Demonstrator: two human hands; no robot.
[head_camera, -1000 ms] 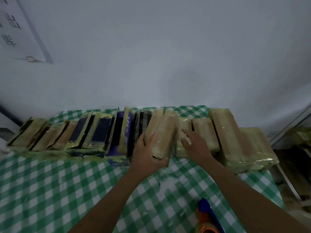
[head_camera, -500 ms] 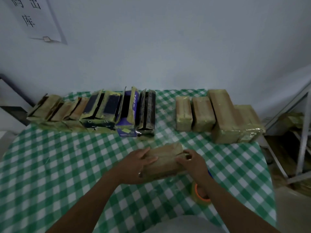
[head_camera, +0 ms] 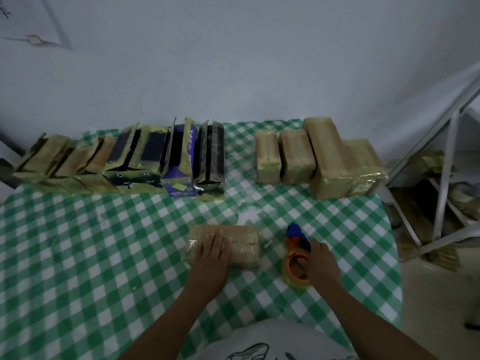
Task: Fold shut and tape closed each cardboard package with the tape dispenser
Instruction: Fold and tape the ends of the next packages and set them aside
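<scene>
Along the back edge of the green-checked tablecloth [head_camera: 78, 255], from the far left, a row of open packages [head_camera: 145, 157] is lined up with flaps raised. Nearer the front, at the middle, 1 brown cardboard package [head_camera: 246, 252] is laid flat on the cloth and pressed down by the left hand [head_camera: 211, 255], its fingers straight on top. Just to the right, apart from it, the tape dispenser [head_camera: 297, 253] is gripped by the right hand [head_camera: 322, 263], fingers curled round its orange roll. Behind, 4 taped packages [head_camera: 322, 157] are set side by side. A metal rack [head_camera: 441, 183] is seen at the far right.
</scene>
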